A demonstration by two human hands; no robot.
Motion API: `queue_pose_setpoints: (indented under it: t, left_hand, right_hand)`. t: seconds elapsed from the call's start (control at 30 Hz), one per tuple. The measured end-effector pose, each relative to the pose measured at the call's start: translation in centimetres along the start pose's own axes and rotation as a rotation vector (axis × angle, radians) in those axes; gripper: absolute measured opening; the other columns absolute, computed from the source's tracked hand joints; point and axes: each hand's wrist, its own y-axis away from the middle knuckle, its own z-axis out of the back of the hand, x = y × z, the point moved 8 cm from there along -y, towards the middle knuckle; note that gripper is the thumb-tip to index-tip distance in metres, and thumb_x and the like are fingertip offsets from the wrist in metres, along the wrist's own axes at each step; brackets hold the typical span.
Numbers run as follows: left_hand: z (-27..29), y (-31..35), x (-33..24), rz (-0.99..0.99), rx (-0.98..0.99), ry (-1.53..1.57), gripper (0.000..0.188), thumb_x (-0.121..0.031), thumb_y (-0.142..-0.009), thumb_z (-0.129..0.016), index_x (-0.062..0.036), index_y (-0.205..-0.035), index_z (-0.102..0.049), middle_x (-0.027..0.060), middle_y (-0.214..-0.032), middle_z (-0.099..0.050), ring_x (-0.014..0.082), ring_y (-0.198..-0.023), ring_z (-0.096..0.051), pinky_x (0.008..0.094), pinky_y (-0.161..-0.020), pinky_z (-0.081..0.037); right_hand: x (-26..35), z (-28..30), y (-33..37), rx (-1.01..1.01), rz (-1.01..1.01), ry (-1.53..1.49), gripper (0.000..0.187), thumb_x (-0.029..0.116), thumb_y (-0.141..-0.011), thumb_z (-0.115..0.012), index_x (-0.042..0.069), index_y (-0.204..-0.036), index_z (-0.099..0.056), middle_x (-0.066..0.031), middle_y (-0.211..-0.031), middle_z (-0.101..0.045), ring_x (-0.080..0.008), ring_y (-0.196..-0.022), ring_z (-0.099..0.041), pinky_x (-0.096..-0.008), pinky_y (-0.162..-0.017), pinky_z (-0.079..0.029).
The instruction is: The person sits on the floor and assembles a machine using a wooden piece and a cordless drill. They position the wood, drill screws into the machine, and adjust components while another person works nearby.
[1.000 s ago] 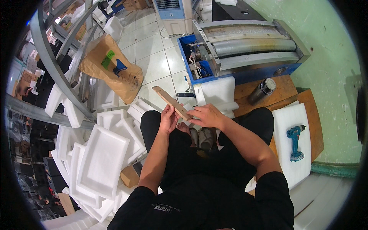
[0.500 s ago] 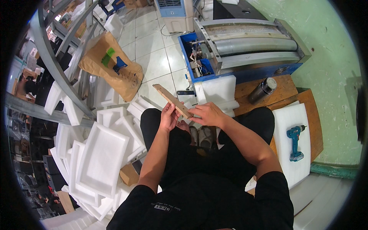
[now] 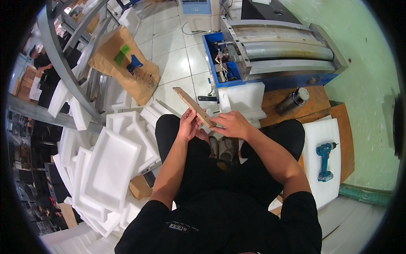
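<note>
A narrow strip of brown wood point(image 3: 191, 101) slants over my lap, its far end up and to the left. My left hand point(image 3: 189, 125) is closed around the strip's lower half, thumb on top. At the near end, the thumb and fingers of my right hand point(image 3: 233, 124) pinch the wood; the fingertips are partly hidden, so any smaller item there cannot be made out. Beyond the strip, a dark-handled tool point(image 3: 207, 98) lies beside white foam.
White foam trays point(image 3: 111, 169) pile up at my left, below a brown paper sack point(image 3: 127, 70) and metal racking point(image 3: 63, 55). To the right are a blue-framed roller machine point(image 3: 279, 80), a dark flask point(image 3: 292, 101) on a wooden bench point(image 3: 270, 99), and a teal cordless drill point(image 3: 325, 163) on foam.
The whole view has shifted slightly. Both hands keep their hold on the wooden strip, which looks turned a little steeper.
</note>
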Motion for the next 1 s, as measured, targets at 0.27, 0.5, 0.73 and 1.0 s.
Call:
queue_pose_setpoints:
  t: [0.27,0.5,0.73,1.0]
  left_hand:
    - [0.2,-0.1,0.2,0.013,0.004,-0.047,0.061,-0.043,-0.099,-0.069,-0.0040,-0.142,-0.050,0.0156,-0.127,-0.067,0.0233,-0.112,-0.066,0.0387,-0.100,-0.053]
    - [0.6,-0.4,0.5,0.021,0.024,-0.069,0.057,-0.044,-0.099,-0.069,-0.0048,-0.137,-0.052,0.0146,-0.125,-0.068,0.0223,-0.112,-0.066,0.0373,-0.099,-0.054]
    - [-0.6,-0.1,0.1,-0.071,-0.054,-0.095,0.051,-0.028,-0.095,-0.076,-0.0008,-0.130,-0.051,0.0173,-0.111,-0.072,0.0231,-0.095,-0.070,0.0378,-0.087,-0.057]
    - [-7.8,-0.4,-4.1,-0.295,-0.158,-0.256,0.046,-0.011,-0.090,-0.081,0.0019,-0.125,-0.054,0.0116,-0.091,-0.074,0.0145,-0.081,-0.070,0.0294,-0.073,-0.057]
  right_hand:
    - [0.9,0.1,-0.3,0.025,0.011,-0.012,0.033,0.027,-0.084,-0.081,0.010,-0.110,-0.070,-0.0050,-0.074,-0.061,-0.0259,-0.062,-0.065,-0.0377,-0.056,-0.053]
    - [1.1,-0.2,-0.6,0.054,0.002,-0.005,0.041,0.027,-0.084,-0.080,0.010,-0.119,-0.068,-0.0057,-0.074,-0.060,-0.0268,-0.062,-0.065,-0.0386,-0.057,-0.053]
    - [1.9,0.2,-1.1,0.068,-0.138,-0.015,0.052,0.025,-0.085,-0.077,0.011,-0.133,-0.061,-0.0094,-0.078,-0.063,-0.0323,-0.068,-0.067,-0.0427,-0.061,-0.055]
    - [0.6,1.0,-3.6,0.268,-0.625,0.212,0.046,0.015,-0.099,-0.058,0.001,-0.141,-0.043,-0.0206,-0.097,-0.069,-0.0436,-0.081,-0.070,-0.0536,-0.067,-0.056]
